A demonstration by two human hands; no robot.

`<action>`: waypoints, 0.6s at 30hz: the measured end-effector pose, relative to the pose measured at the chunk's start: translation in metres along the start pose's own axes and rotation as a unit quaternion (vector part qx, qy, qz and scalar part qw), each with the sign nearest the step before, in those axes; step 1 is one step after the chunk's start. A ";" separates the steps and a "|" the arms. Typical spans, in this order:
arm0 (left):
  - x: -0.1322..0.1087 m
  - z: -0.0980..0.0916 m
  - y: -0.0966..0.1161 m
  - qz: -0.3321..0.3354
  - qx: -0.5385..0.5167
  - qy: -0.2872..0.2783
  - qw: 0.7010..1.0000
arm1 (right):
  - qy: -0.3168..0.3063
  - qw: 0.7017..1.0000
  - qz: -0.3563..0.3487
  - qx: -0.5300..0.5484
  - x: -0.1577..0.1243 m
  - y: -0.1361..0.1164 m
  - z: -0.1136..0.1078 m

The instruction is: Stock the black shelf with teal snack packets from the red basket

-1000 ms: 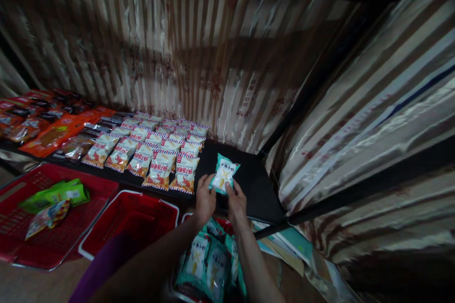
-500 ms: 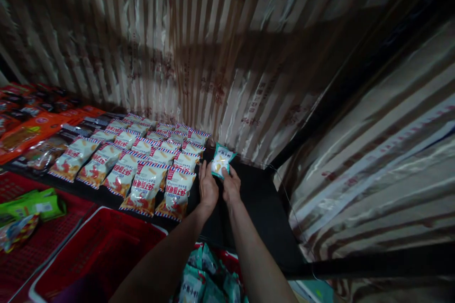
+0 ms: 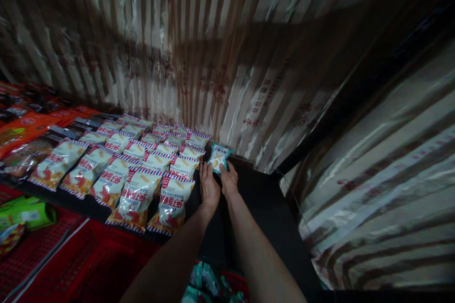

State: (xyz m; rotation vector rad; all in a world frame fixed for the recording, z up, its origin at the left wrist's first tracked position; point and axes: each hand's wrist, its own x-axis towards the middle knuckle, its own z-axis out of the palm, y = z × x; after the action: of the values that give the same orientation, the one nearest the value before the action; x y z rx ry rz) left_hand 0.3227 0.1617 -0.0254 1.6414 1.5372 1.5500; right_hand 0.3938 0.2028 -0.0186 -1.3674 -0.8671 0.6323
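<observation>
A small teal and white snack bag (image 3: pixel 219 155) stands at the back of the black shelf (image 3: pixel 256 199), leaning near the striped backing. My right hand (image 3: pixel 229 179) pinches its lower right part, the thumb on the front. My left hand (image 3: pixel 209 185) lies along the bag's lower left edge with its fingers stretched out, close to the neighbouring white bags. Rows of white snack bags with red and blue striped edges (image 3: pixel 172 201) fill the shelf to the left.
Below the shelf are red plastic baskets (image 3: pixel 95 255). One near my forearms holds several teal bags (image 3: pixel 206 279); green packets (image 3: pixel 26 213) lie at far left. Orange packages (image 3: pixel 31 125) sit farther left on the shelf. A thin wire (image 3: pixel 300 213) hangs by the right side.
The teal bag has gone slightly back and left with both hands on it. The camera view has shifted, so the shelf's front and baskets appear lower.
</observation>
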 end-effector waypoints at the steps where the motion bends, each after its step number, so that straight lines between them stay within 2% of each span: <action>1: 0.000 0.001 0.000 0.000 0.004 -0.001 1.000 | 0.006 1.000 -0.004 -0.022 0.002 0.002 0.001; 7: 0.003 -0.002 0.003 -0.020 0.034 -0.034 0.999 | 0.008 0.991 -0.015 -0.132 0.009 0.002 0.004; 18: 0.004 -0.003 0.004 -0.032 0.066 -0.053 0.996 | -0.038 0.962 -0.025 -0.271 0.006 -0.022 0.010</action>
State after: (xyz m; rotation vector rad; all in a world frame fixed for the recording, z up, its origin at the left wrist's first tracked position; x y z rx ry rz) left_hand 0.3209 0.1628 -0.0190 1.6983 1.6500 1.3305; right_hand 0.3869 0.2102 0.0038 -1.8104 -1.1896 0.4226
